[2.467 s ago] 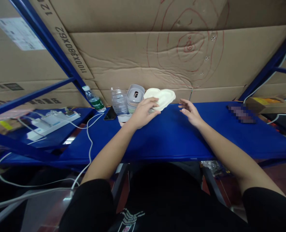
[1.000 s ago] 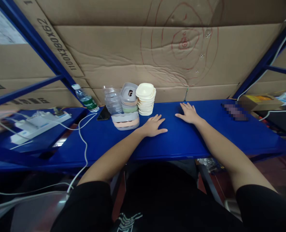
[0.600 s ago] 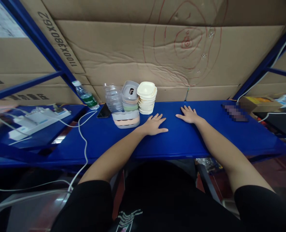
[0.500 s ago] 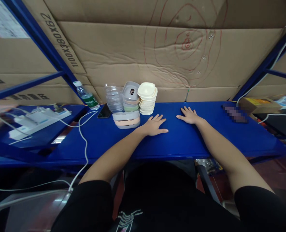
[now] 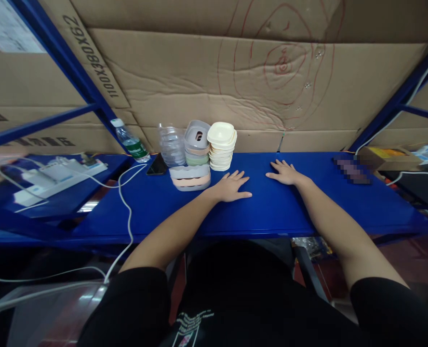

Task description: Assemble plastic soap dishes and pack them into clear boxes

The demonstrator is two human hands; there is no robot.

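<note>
My left hand (image 5: pixel 232 186) lies flat on the blue tabletop (image 5: pixel 257 217), fingers spread, holding nothing. Just beyond its fingertips stands a stack of cream plastic pieces (image 5: pixel 221 144) with rounded corners. To the left of that hand are nested grey and peach plastic trays (image 5: pixel 190 178). Behind these sit stacked grey, peach and green plastic pieces (image 5: pixel 197 140), the top one with a dark slot. Clear plastic containers (image 5: pixel 172 146) are stacked beside them. My right hand (image 5: pixel 284 173) rests flat and spread on the tabletop, apart from the left hand and touching only the table.
A water bottle (image 5: pixel 130 142) leans by the left post, near a dark phone (image 5: pixel 157 165). White cables run past a power strip (image 5: pixel 60 180) at left. A blurred-out item (image 5: pixel 351 169) and an open cardboard box (image 5: pixel 393 158) are at right. Cardboard (image 5: pixel 185 62) walls the back.
The view has shifted very slightly. Both hands stay flat on the table, and none of the objects has visibly moved.
</note>
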